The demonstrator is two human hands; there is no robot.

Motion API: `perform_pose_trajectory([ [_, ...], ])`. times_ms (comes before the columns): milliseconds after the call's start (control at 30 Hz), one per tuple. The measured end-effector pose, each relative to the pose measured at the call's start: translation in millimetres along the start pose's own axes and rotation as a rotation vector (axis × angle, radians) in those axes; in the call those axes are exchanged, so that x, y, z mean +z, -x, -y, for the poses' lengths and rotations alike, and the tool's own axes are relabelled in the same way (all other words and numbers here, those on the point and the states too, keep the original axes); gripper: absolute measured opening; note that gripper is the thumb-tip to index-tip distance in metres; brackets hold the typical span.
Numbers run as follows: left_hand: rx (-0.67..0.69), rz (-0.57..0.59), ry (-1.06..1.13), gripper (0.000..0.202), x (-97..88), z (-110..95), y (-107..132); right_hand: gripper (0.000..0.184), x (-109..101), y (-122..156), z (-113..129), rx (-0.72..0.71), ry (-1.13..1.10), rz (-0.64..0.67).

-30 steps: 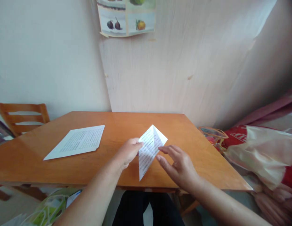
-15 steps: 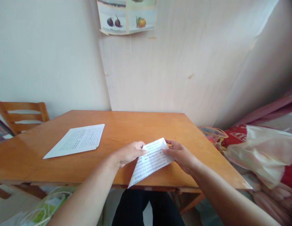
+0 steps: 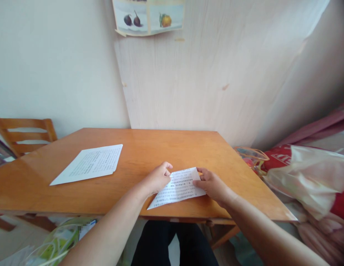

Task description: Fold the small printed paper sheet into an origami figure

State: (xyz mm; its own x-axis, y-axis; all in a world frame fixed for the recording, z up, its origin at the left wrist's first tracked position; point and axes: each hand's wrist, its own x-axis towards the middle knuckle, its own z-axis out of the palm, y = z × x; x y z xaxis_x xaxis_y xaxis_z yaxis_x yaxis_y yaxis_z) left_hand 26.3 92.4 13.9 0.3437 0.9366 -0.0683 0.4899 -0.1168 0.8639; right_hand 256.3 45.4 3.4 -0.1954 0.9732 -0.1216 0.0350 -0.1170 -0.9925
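Note:
A folded sheet of printed paper (image 3: 179, 187) lies at a slant near the table's front edge, its pointed corner toward the lower left. My right hand (image 3: 212, 183) grips its right side, thumb on top and the other fingers partly hidden behind the edge. Along the paper's left edge rests my left hand (image 3: 158, 179), thumb and forefinger apart and no longer pinching the sheet. Its lower fingers are hidden from view.
More printed sheets (image 3: 90, 164) lie on the left of the wooden table (image 3: 161, 144). A wooden chair (image 3: 27, 136) stands at the far left. Plastic bags (image 3: 307, 177) crowd the right side. Below the table's front left is a green bag with cords (image 3: 54, 245).
The paper has gone from raised and tilted to nearly flat on the table. My left thumb has come off its top face, while my right hand keeps its hold.

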Motion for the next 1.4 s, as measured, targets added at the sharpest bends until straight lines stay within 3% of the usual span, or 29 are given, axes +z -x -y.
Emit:
perform_pose_trajectory([
  [167,0.118,-0.085,-0.146,0.035,7.6,8,4,0.061,-2,-3,-5,0.034,0.090,-0.067],
  [333,0.260,-0.070,-0.299,0.017,6.3,6,14,0.076,-2,-3,-6,0.039,0.178,-0.119],
  [500,0.405,-0.057,-0.720,0.025,9.7,0,25,0.081,-5,1,-4,0.014,0.146,-0.105],
  [633,0.406,-0.084,-0.896,0.021,13.7,-5,38,0.063,-13,7,-1,0.035,0.092,-0.063],
  [767,0.398,-0.122,-0.862,0.020,15.6,-5,53,0.040,-25,12,1,0.067,0.042,0.057],
  [900,0.424,-0.121,-0.812,0.028,12.0,2,58,0.032,-36,11,3,-0.059,0.259,0.215],
  [1067,0.510,-0.060,-0.801,0.024,3.8,7,54,0.021,-41,9,14,-0.472,0.855,0.108],
  [1167,0.513,-0.049,-0.801,0.019,1.8,1,55,0.021,-38,7,24,-0.639,1.066,0.101],
  [1400,0.352,-0.088,-0.758,0.014,7.4,-6,67,0.016,-28,-2,42,-0.600,1.082,0.342],
])
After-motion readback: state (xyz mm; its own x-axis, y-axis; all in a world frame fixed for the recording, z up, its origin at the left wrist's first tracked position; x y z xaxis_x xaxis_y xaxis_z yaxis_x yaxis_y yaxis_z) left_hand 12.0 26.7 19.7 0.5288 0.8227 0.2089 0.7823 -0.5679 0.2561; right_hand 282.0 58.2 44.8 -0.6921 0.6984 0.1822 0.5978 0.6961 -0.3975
